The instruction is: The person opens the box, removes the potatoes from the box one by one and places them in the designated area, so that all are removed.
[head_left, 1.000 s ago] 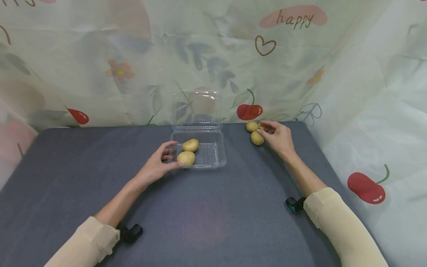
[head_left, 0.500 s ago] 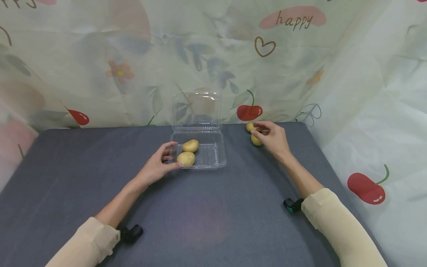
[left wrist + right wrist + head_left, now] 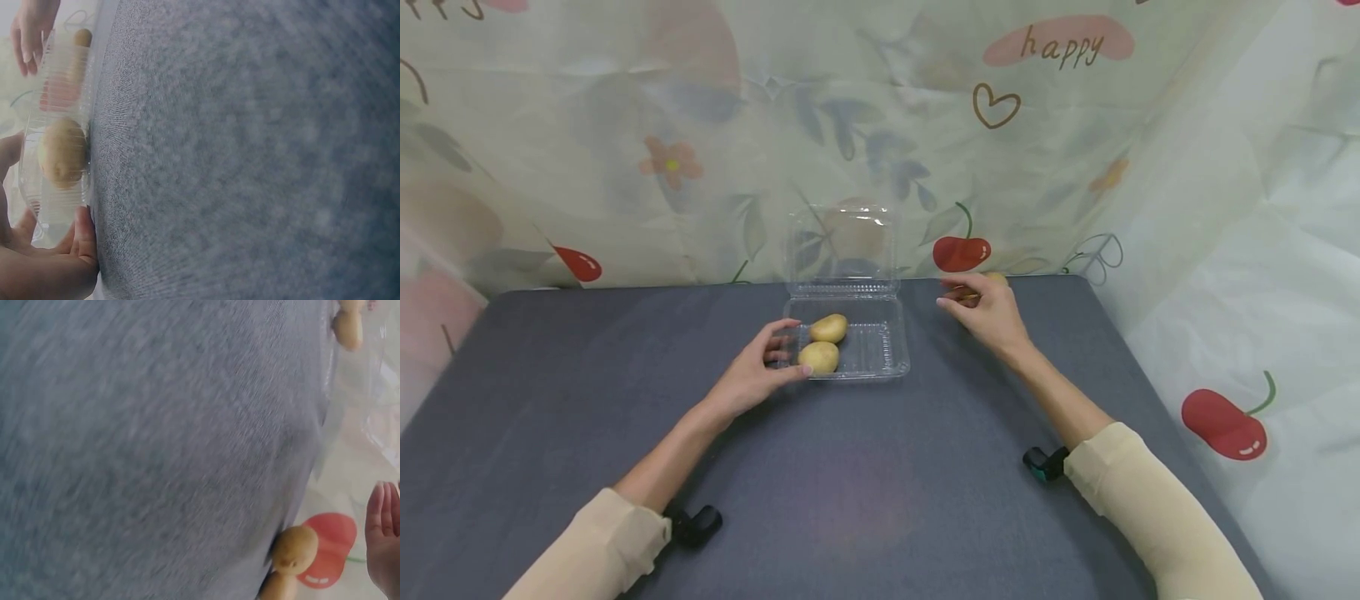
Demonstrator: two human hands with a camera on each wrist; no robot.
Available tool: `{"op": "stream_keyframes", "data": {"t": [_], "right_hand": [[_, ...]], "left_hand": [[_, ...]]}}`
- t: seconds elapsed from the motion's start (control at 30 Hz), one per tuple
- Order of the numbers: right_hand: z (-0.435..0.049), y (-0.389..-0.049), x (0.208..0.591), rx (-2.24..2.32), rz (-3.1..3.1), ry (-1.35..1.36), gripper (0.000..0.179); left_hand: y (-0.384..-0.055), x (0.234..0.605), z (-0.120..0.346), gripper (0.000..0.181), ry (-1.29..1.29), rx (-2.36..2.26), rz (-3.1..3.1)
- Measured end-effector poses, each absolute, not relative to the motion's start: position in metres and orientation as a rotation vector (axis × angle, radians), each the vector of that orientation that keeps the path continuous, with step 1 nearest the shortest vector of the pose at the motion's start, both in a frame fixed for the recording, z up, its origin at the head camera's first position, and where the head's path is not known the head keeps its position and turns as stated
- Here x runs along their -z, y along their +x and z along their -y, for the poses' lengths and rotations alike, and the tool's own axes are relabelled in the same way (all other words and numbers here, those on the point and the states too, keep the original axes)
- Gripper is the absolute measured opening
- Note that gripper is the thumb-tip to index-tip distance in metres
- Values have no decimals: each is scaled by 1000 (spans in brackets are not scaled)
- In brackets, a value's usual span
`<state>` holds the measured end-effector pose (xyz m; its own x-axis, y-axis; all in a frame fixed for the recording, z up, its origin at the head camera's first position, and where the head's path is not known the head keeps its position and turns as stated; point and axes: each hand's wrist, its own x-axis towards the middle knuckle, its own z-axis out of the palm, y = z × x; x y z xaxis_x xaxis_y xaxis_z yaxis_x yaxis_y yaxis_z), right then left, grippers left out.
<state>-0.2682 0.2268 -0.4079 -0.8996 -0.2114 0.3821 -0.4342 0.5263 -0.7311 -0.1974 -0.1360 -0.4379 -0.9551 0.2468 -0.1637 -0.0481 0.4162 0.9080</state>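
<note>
Resting on the dark grey table (image 3: 865, 483), the left hand (image 3: 752, 375) lies nearest, its thumb and curved fingers holding the near left corner of the clear plastic clamshell box (image 3: 880, 350). Inside the box's tray lie 2 potatoes: the front potato (image 3: 819, 357) just beside the left fingertips, the back potato (image 3: 829, 327) touching it from behind. The box's lid (image 3: 842, 246) stands raised against the printed curtain (image 3: 700, 125). Farther right, the right hand (image 3: 987, 310) hovers over the table with fingers loosely curled; whether it holds anything I cannot tell. A potato (image 3: 996, 277) peeks out just behind its knuckles. The right wrist view shows 2 potatoes near the table's far edge, the clearer one (image 3: 294, 548) apart from the straight fingers (image 3: 382, 537).
</note>
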Motion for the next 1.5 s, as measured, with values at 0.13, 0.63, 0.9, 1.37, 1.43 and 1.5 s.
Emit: {"op": "stream_keyframes", "data": {"t": [0.13,0.63,0.9,1.37,1.43,1.5], "right_hand": [[-216,-267,405,-1377,2515,583,36],[-173,-251,388,-1695,2564,666,40],[-162,-255,399,-1692,2598,697,43],[-132,-255,399,-1489,2797,657,46],[-128,-255,399,-1478,2814,650,46],[-124,-256,400,-1469,2829,648,47]], "left_hand": [[-197,437,136,79,177,-1558,-2403],[-200,441,135,78,172,-1551,-2406],[-199,440,136,78,178,-1553,-2402],[-199,440,136,77,198,-1572,-2406],[-199,440,136,78,204,-1575,-2402],[-199,441,137,78,205,-1578,-2398]]}}
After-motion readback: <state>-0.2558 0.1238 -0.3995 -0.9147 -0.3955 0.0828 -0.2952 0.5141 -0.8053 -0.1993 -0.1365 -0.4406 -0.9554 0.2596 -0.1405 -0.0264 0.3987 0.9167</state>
